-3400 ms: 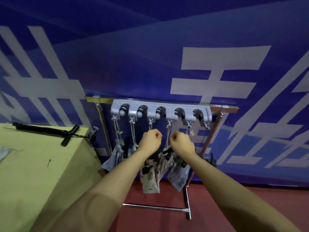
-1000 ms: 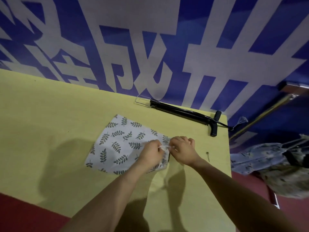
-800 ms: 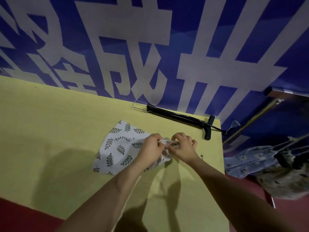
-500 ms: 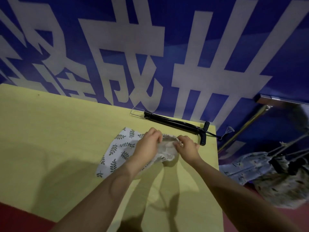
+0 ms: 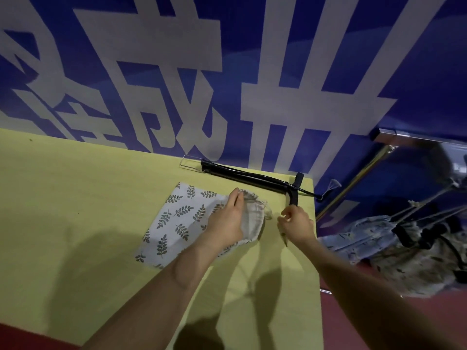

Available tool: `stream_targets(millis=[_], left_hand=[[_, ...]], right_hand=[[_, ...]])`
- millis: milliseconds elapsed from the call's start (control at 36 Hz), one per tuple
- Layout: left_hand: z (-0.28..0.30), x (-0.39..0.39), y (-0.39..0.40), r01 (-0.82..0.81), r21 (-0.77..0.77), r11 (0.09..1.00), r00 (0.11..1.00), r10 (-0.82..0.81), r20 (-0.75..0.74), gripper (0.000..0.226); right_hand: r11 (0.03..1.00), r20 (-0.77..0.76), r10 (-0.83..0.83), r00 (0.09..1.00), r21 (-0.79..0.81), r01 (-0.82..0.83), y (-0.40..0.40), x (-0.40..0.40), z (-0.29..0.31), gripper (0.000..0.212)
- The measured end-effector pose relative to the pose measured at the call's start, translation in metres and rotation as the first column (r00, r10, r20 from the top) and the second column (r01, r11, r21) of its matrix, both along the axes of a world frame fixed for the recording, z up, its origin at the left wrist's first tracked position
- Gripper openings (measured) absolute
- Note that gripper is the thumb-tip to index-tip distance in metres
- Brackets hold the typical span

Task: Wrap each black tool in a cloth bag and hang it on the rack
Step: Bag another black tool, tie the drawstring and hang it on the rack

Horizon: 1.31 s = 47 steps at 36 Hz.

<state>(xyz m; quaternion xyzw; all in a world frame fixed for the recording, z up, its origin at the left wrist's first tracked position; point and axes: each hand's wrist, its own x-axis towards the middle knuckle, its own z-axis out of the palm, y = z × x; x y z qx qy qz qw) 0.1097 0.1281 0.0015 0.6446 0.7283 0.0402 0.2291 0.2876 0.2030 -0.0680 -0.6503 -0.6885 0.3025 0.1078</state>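
Observation:
A white cloth bag (image 5: 177, 218) printed with dark leaves lies flat on the yellow table (image 5: 75, 210). My left hand (image 5: 228, 222) grips the gathered rim of its mouth and holds it open toward the right. A little apart from the rim, my right hand (image 5: 297, 223) hovers with loosely curled fingers and holds nothing. It is just below the T-handle of the long black tool (image 5: 252, 176), which lies along the table's back edge by the wall.
The rack (image 5: 384, 134) stands past the table's right edge, with several filled cloth bags (image 5: 379, 236) hanging low on cords. A small pin (image 5: 284, 239) lies on the table under my right hand. A blue wall with white lettering rises behind.
I turned from the rack to the table. Both hands pulled the bag's mouth open. My right hand has now let go of the rim and moved right, toward the tool's handle.

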Motion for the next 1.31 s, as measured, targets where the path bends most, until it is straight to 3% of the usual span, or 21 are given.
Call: stream_targets(millis=[111, 194, 306, 389, 444, 500, 583, 667, 750, 833, 944, 1083, 1194, 1306], left_hand=[[-0.015, 0.01, 0.003, -0.058, -0.023, 0.998, 0.998, 0.059, 0.027, 0.095], [-0.024, 0.013, 0.005, -0.093, -0.058, 0.994, 0.993, 0.097, 0.068, 0.098], [-0.027, 0.015, 0.007, -0.096, -0.094, 0.991, 0.985, 0.108, 0.132, 0.1], [-0.029, 0.013, 0.008, -0.106, -0.111, 0.988, 0.981, 0.122, 0.152, 0.102], [-0.029, 0.009, 0.008, -0.075, -0.104, 0.992, 0.984, 0.091, 0.156, 0.102], [-0.026, 0.005, 0.009, -0.034, -0.088, 0.996, 0.993, 0.043, 0.108, 0.102], [-0.019, -0.001, 0.012, -0.005, -0.08, 0.997, 0.999, 0.008, 0.04, 0.101], [-0.012, -0.008, 0.017, -0.019, -0.081, 0.997, 0.994, 0.027, 0.103, 0.103], [-0.01, -0.016, 0.022, -0.04, -0.07, 0.997, 0.986, 0.051, 0.156, 0.103], [-0.009, -0.025, 0.027, -0.062, -0.038, 0.997, 0.986, 0.067, 0.155, 0.103], [-0.009, -0.035, 0.03, -0.094, -0.019, 0.995, 0.978, 0.096, 0.185, 0.1], [-0.007, -0.039, 0.041, -0.195, 0.024, 0.98, 0.965, 0.188, 0.184, 0.09], [-0.004, -0.042, 0.056, -0.258, 0.038, 0.965, 0.952, 0.247, 0.181, 0.078], [-0.004, -0.046, 0.071, -0.278, 0.032, 0.96, 0.948, 0.269, 0.169, 0.071]], right_hand=[[0.988, 0.218, 0.102, 0.971, -0.134, -0.073, -0.005, 0.01, -0.018, 0.041], [0.985, 0.168, 0.067, 0.983, -0.166, -0.039, -0.007, 0.01, -0.029, 0.042], [0.988, 0.172, 0.09, 0.981, -0.136, -0.067, -0.003, 0.007, -0.033, 0.022], [0.99, 0.164, 0.08, 0.983, -0.129, -0.059, 0.0, 0.004, -0.033, 0.018], [0.995, 0.079, 0.051, 0.996, -0.091, -0.043, 0.002, 0.001, -0.029, 0.02], [1.0, -0.112, 0.012, 0.994, -0.024, -0.015, 0.002, -0.005, -0.017, 0.017], [1.0, -0.41, 0.002, 0.912, 0.029, 0.011, 0.002, -0.023, 0.006, 0.006], [0.997, -0.51, 0.059, 0.858, 0.075, -0.024, 0.004, -0.044, 0.021, 0.006], [0.992, -0.516, 0.127, 0.847, 0.065, -0.109, 0.001, -0.062, 0.029, 0.009], [0.983, -0.489, 0.186, 0.852, 0.087, -0.164, 0.001, -0.071, 0.029, 0.013], [0.982, -0.436, 0.156, 0.886, 0.161, -0.094, 0.01, -0.071, 0.03, 0.013], [0.97, -0.233, 0.113, 0.966, 0.234, -0.057, 0.037, -0.072, 0.036, 0.023], [0.97, -0.022, 0.196, 0.98, 0.149, -0.19, 0.067, -0.081, 0.03, 0.042], [0.945, 0.174, 0.316, 0.933, 0.034, -0.326, 0.092, -0.088, 0.019, 0.055]])
